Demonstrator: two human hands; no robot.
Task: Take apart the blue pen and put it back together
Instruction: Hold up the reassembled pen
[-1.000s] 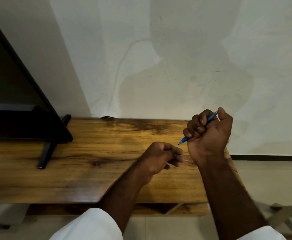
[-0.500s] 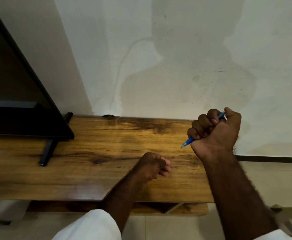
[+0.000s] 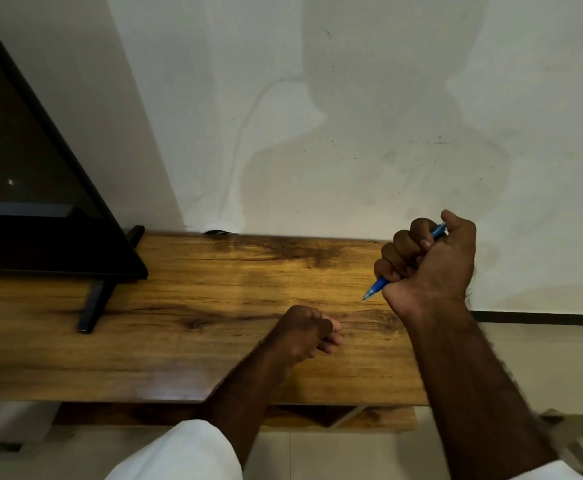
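Above the right end of the wooden table [image 3: 214,341], the right hand [image 3: 432,268] is fisted around the blue pen [image 3: 380,283], held off the wood. The left hand [image 3: 304,337] rests nearer and to the left, with its fingers curled. I cannot tell whether it holds anything. The pen's long axis slants from far-right to near-left, and its tip points toward the left hand, near but apart.

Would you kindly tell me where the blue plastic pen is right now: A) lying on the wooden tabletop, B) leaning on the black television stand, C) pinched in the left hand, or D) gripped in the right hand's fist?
D: the blue plastic pen passes through the curled fingers of the right hand, its tip poking out below the fist and its other end showing by the thumb.
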